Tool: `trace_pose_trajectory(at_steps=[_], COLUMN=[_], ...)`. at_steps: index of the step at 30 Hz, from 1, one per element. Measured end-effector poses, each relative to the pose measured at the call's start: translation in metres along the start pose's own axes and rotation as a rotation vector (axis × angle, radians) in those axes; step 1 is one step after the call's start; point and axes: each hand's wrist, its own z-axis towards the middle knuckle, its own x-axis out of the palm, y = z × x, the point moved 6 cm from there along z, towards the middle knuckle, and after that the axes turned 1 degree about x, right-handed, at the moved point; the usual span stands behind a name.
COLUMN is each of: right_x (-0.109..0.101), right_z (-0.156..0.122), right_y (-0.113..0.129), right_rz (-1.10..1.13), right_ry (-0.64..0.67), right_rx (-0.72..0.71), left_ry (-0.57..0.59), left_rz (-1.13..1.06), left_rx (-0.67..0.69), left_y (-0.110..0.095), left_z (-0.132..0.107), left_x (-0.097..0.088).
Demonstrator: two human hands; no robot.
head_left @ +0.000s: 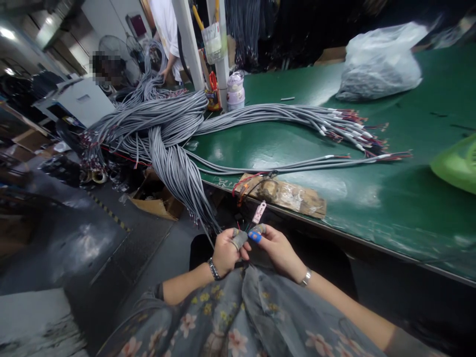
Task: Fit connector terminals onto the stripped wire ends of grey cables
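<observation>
In front of my lap, my left hand point(229, 249) is closed around the end of a grey cable, mostly hidden by the fingers. Thin coloured wires point(244, 226) fan out of that end, between both hands. My right hand point(278, 248) pinches at these wires, thumb against forefinger; a blue wrap covers one fingertip and grey tape others. Just beyond the fingers is a small pink tag point(259, 212). To the left, a thick bundle of grey cables point(178, 173) hangs over the bench edge towards my left hand.
More grey cables point(282, 114) lie across the green bench point(372, 198), their stripped ends to the right. A taped cardboard piece point(293, 196) sits at the edge. Behind are a white plastic bag point(379, 62), a lilac bottle point(235, 91) and a post. Another person point(167, 29) handles cables at the back.
</observation>
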Motion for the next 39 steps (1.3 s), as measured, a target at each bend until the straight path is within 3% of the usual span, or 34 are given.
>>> trace_pose_trajectory(at_steps=[7,18,23,27,30,35,37,39], right_x=[0.0,0.004,-0.008,-0.002,0.002,-0.012,-0.011,-0.005], right_z=[0.0,-0.006,0.006,0.02,0.026,0.026,0.028,0.032], right_y=[-0.007,-0.002,0.001,0.012,0.021,0.03,0.027,0.02], right_rz=[0.037,0.025,0.278,0.337,0.29,0.114,0.152,0.268], right_ry=[0.011,0.146,0.146,0.201,0.171,-0.128,-0.11,-0.028], right_rx=[0.034,-0.019,0.074,0.154,0.079,-0.174,-0.175,-0.084], left_ry=[-0.054,-0.081,0.069,0.219,0.293,0.368,0.366,0.369], left_rz=[-0.05,-0.109,-0.134,-0.166,-0.202,-0.239,-0.262,-0.279], left_rx=[-0.002,0.052,-0.03,-0.124,-0.161,-0.177,-0.174,-0.177], left_y=[0.0,-0.009,-0.012,-0.01,-0.009,-0.011,-0.012,-0.013], left_z=[-0.001,-0.002,-0.001,0.003,0.007,0.013,0.016,0.018], left_x=[-0.002,-0.008,-0.006,0.004,0.012,0.022,0.024,0.027])
